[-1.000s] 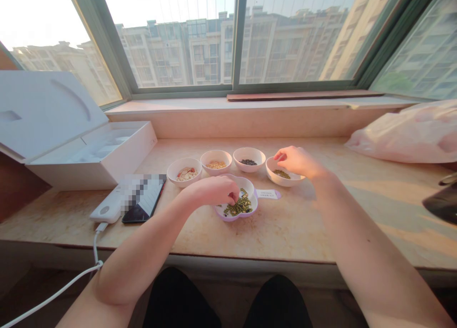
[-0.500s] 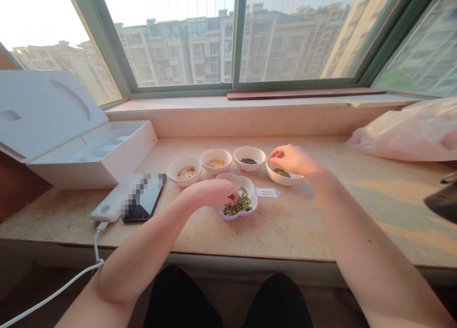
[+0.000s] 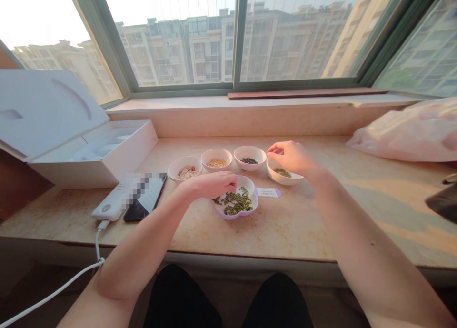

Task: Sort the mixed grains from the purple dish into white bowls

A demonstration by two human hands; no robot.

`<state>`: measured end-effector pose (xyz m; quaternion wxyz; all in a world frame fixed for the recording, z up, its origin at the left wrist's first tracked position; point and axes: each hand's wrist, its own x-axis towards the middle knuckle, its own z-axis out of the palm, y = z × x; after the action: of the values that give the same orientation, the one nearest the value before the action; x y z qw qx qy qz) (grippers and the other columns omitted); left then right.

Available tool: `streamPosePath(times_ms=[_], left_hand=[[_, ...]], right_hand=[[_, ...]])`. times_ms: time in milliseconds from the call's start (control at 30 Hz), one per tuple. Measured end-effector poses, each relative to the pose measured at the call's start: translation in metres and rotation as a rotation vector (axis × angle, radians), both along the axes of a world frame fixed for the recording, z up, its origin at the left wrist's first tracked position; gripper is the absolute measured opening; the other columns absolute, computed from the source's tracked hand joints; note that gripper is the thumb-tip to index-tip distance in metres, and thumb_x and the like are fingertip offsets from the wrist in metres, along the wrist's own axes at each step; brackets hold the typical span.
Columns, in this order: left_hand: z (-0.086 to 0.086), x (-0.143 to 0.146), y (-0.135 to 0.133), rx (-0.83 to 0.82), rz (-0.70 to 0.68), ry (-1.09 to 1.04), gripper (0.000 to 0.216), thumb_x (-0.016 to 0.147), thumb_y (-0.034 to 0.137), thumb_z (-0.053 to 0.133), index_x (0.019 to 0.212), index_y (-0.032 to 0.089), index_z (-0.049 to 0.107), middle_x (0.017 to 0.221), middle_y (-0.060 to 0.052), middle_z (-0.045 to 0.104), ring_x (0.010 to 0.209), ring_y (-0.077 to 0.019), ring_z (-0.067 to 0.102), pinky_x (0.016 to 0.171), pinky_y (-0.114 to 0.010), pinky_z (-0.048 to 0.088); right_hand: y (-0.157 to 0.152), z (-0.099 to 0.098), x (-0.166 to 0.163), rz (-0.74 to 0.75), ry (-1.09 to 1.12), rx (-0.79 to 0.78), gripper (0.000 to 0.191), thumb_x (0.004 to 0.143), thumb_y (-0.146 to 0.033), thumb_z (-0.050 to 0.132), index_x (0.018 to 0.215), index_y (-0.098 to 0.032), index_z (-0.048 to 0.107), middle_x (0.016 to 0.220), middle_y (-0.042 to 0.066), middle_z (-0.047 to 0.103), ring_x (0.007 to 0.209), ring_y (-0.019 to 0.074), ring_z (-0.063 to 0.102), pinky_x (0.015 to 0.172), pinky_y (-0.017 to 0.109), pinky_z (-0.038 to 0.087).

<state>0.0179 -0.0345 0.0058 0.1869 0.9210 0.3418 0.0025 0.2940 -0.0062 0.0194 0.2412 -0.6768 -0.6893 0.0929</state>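
Note:
My left hand (image 3: pixel 218 183) hovers over a purple-rimmed, lobed bowl (image 3: pixel 238 217), fingertips pinched together; whatever they hold is too small to make out. Mung beans (image 3: pixel 240 203), with a few paler bits among them, lie scattered inside that bowl. At the right, my right hand (image 3: pixel 293 156) is by the rim of a white bowl (image 3: pixel 283 179) with a small heap of green beans (image 3: pixel 282 173); its thumb and fingers are brought together, and their contents cannot be seen. A labelled handle (image 3: pixel 268 193) sticks out from the lobed bowl.
Three more white bowls stand in the row: one with pale and reddish pieces (image 3: pixel 187 172), one with yellow grains (image 3: pixel 217 163), one with black beans (image 3: pixel 249 161). Leftward are a phone (image 3: pixel 144 202), a white power bank (image 3: pixel 109 205) and an open box (image 3: pixel 124 147). A plastic bag (image 3: pixel 407 133) lies right.
My left hand has lifted up and slightly away from the beans in the lobed bowl, uncovering more of them. My right hand has risen slightly at its bowl's rim.

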Motion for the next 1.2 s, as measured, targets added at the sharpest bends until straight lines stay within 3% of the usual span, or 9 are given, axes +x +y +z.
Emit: streamPosePath(times_ms=[133, 267, 400, 667, 800, 900, 1000, 1100, 1200], left_hand=[[0.003, 0.0, 0.0, -0.146, 0.108, -0.165, 0.025, 0.105, 0.033, 0.042, 0.089, 0.023, 0.058, 0.084, -0.003, 0.064, 0.077, -0.0159, 0.056, 0.071, -0.029, 0.044], [0.001, 0.002, 0.002, -0.487, 0.175, -0.488, 0.028, 0.106, 0.037, 0.038, 0.084, 0.023, 0.048, 0.071, 0.001, 0.048, 0.064, -0.0131, 0.044, 0.06, -0.029, 0.039], [-0.004, 0.004, 0.006, -0.752, 0.254, -0.845, 0.033, 0.102, 0.048, 0.055, 0.084, 0.02, 0.049, 0.075, 0.002, 0.046, 0.064, -0.0098, 0.044, 0.059, -0.024, 0.035], [-0.012, 0.015, 0.004, -0.78, 0.391, -1.021, 0.035, 0.1, 0.045, 0.066, 0.082, 0.018, 0.052, 0.071, 0.002, 0.052, 0.06, -0.0074, 0.044, 0.057, -0.022, 0.034], [-0.014, 0.019, 0.005, -0.621, 0.46, -0.959, 0.031, 0.104, 0.037, 0.058, 0.08, 0.018, 0.053, 0.067, 0.002, 0.055, 0.057, -0.0079, 0.049, 0.055, -0.022, 0.036], [-0.008, 0.015, 0.004, -0.369, 0.468, -0.786, 0.032, 0.105, 0.032, 0.052, 0.075, 0.018, 0.053, 0.063, 0.002, 0.056, 0.056, -0.0093, 0.052, 0.056, -0.023, 0.038], [0.003, 0.007, -0.001, -0.051, 0.307, -0.455, 0.026, 0.097, 0.024, 0.059, 0.071, 0.017, 0.06, 0.065, 0.001, 0.061, 0.062, -0.0106, 0.054, 0.061, -0.025, 0.037], [0.011, 0.004, -0.009, -0.02, 0.085, -0.118, 0.018, 0.09, 0.017, 0.061, 0.075, 0.017, 0.069, 0.072, 0.001, 0.068, 0.063, -0.0102, 0.054, 0.061, -0.028, 0.035], [0.014, 0.008, -0.016, -0.025, 0.003, 0.082, 0.017, 0.086, 0.013, 0.062, 0.074, 0.018, 0.073, 0.074, 0.001, 0.07, 0.06, -0.0103, 0.052, 0.06, -0.029, 0.033]], right_hand=[[-0.005, 0.0, -0.013, 0.043, 0.102, 0.041, 0.018, 0.092, -0.035, 0.066, 0.093, -0.023, 0.078, 0.099, 0.008, 0.08, 0.092, 0.0252, 0.071, 0.08, 0.035, 0.052], [-0.013, -0.006, -0.025, 0.324, 0.326, 0.071, 0.023, 0.091, -0.039, 0.067, 0.097, -0.019, 0.076, 0.097, 0.007, 0.078, 0.088, 0.0223, 0.069, 0.079, 0.034, 0.052], [-0.026, -0.008, -0.044, 0.521, 0.562, -0.045, 0.031, 0.086, -0.046, 0.075, 0.103, -0.019, 0.073, 0.089, 0.006, 0.075, 0.075, 0.019, 0.067, 0.062, 0.03, 0.051], [-0.035, -0.016, -0.075, 0.512, 0.68, -0.059, 0.043, 0.073, -0.056, 0.087, 0.09, -0.019, 0.071, 0.074, 0.003, 0.072, 0.063, 0.0178, 0.066, 0.052, 0.028, 0.049], [-0.033, -0.02, -0.074, 0.494, 0.554, 0.054, 0.047, 0.08, -0.065, 0.077, 0.082, -0.019, 0.075, 0.063, 0.002, 0.068, 0.06, 0.0186, 0.063, 0.056, 0.031, 0.047], [-0.03, -0.019, -0.069, 0.473, 0.419, 0.16, 0.042, 0.088, -0.06, 0.071, 0.082, -0.019, 0.078, 0.07, 0.005, 0.073, 0.066, 0.0197, 0.065, 0.063, 0.032, 0.048], [-0.023, -0.014, -0.054, 0.378, 0.284, 0.22, 0.032, 0.094, -0.047, 0.065, 0.087, -0.019, 0.079, 0.082, 0.006, 0.078, 0.071, 0.0202, 0.065, 0.068, 0.033, 0.049], [-0.011, -0.009, -0.03, 0.215, 0.18, 0.256, 0.028, 0.096, -0.037, 0.059, 0.09, -0.019, 0.08, 0.09, 0.007, 0.081, 0.079, 0.0218, 0.068, 0.076, 0.034, 0.05], [0.0, -0.004, -0.003, 0.059, 0.025, 0.182, 0.024, 0.093, -0.031, 0.06, 0.087, -0.02, 0.08, 0.092, 0.008, 0.082, 0.089, 0.0245, 0.071, 0.079, 0.034, 0.051]])
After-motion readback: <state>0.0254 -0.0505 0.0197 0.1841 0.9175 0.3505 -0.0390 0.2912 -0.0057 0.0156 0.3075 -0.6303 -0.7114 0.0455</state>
